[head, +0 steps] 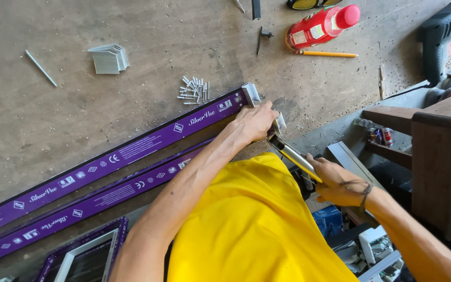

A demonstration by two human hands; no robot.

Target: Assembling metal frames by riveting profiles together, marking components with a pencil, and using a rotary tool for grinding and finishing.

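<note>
A long purple-wrapped metal profile (pixel 131 151) lies diagonally on a worn workbench, with a second one (pixel 105 196) beside it. My left hand (pixel 256 121) presses down on the near end of the profiles, by a small metal corner bracket (pixel 250 94). My right hand (pixel 335 183) grips the handles of a hand riveter (pixel 291 154), whose head points at the profile end under my left hand. A small heap of loose rivets (pixel 195 90) lies just beyond the upper profile.
A stack of small metal plates (pixel 109 58), a long nail (pixel 41 68), a red bottle (pixel 319 26), a yellow pencil (pixel 325 53) and a power drill (pixel 442 36) lie on the bench. A wooden stool (pixel 434 141) stands at right. A framed piece (pixel 82 256) sits at the bottom left.
</note>
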